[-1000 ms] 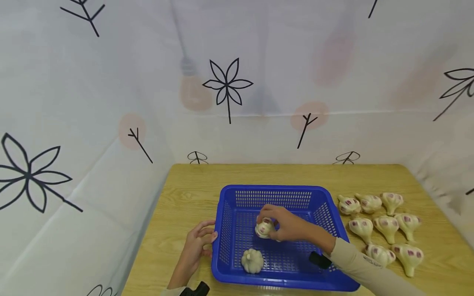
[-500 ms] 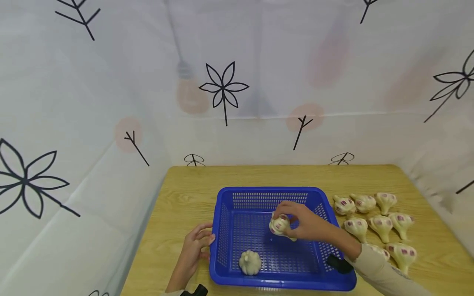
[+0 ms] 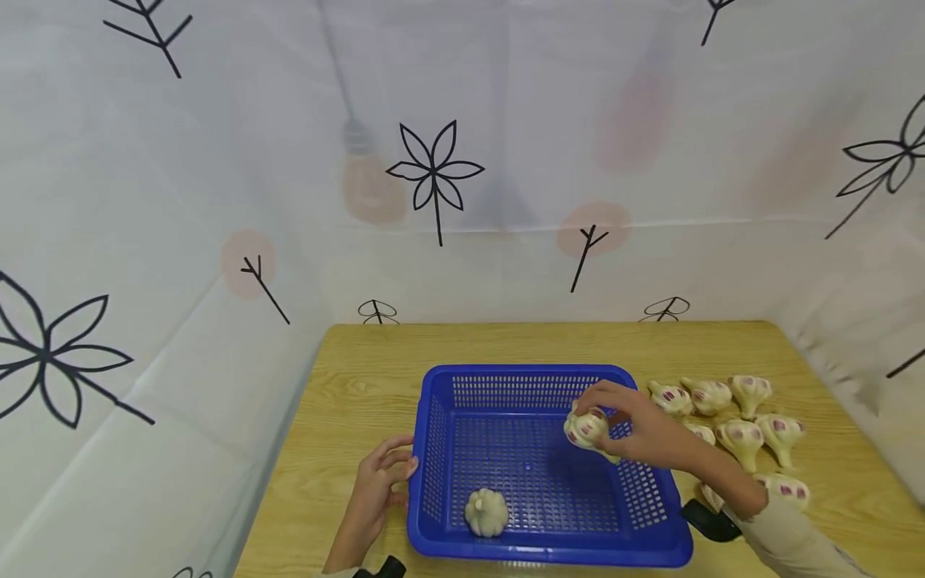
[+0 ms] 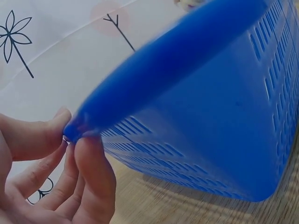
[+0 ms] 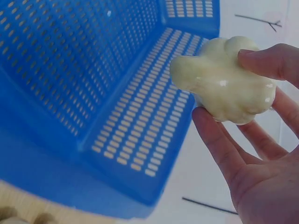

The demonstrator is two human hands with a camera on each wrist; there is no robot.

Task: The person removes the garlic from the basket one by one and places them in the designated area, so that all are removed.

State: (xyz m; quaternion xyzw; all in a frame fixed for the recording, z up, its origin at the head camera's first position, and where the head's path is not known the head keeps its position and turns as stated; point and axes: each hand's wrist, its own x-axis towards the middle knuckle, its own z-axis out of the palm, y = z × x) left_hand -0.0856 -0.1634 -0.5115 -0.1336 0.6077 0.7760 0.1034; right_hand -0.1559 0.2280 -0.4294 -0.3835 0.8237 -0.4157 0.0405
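Note:
A blue perforated plastic basket (image 3: 535, 554) stands on the table. Its left rim is pinched between thumb and fingers of my left hand (image 3: 372, 490), as the left wrist view shows close up along the rim (image 4: 154, 74). Over the basket's right part, my right hand (image 3: 646, 429) holds a garlic bulb (image 3: 587, 428) with purple marks. In the right wrist view the bulb (image 5: 224, 84) looks cream and glossy, gripped by thumb and fingers, its stem pointing left. One plain white garlic bulb (image 3: 486, 513) lies on the basket floor near the front left.
Several purple-marked garlic bulbs (image 3: 740, 440) lie in rows on the wooden table (image 3: 368, 361) right of the basket, some partly hidden by the right arm. A patterned white cloth (image 3: 506, 265) hangs behind and at both sides.
My right hand has lifted the purple-marked garlic bulb from the middle of the basket and carried it rightward. The left hand has stayed at the rim; the head view shifted slightly.

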